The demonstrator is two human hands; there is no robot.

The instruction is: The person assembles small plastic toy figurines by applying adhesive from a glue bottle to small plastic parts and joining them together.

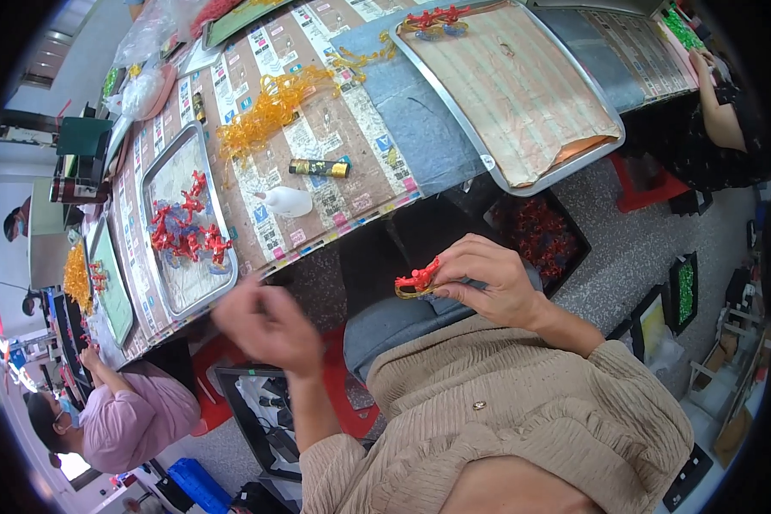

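Wears a tan ribbed top (488, 411). Grips a small red figure (417, 279) in the right hand (488, 283), thumb and fingertips pinched on one end, above the blue-grey fabric (381, 334) in front of the waist. Likely pinches only that end to leave the rest in plain sight, with a yellow cord (415, 294) just underneath. Cannot tell from here how to trace any join between cord and figure. Has the left hand (270, 321) raised near the close end of a narrow tray (184, 293), fingers seemingly curled, but too blurred to tell open from closed, or empty from full.

Has more red figures (184, 240) heaped with bluish translucent pieces inside that tray, probably to stop small parts straying past the rim. Has a white bottle (286, 201) and a black-and-gold tube (319, 168) near the edge of the table (343, 201), presumably for easy reach. At right, has a large tray (522, 94) jutting past that edge, its paper lining torn at the near corner; beneath, shows a dark bin (579, 257) of red pieces, partly hidden. Beyond the bottle, shows yellow cords (265, 111), too tangled to count. Farther off, has a co-worker in pink (137, 411) at left and a co-worker in black (724, 128) at right, the latter cut off.
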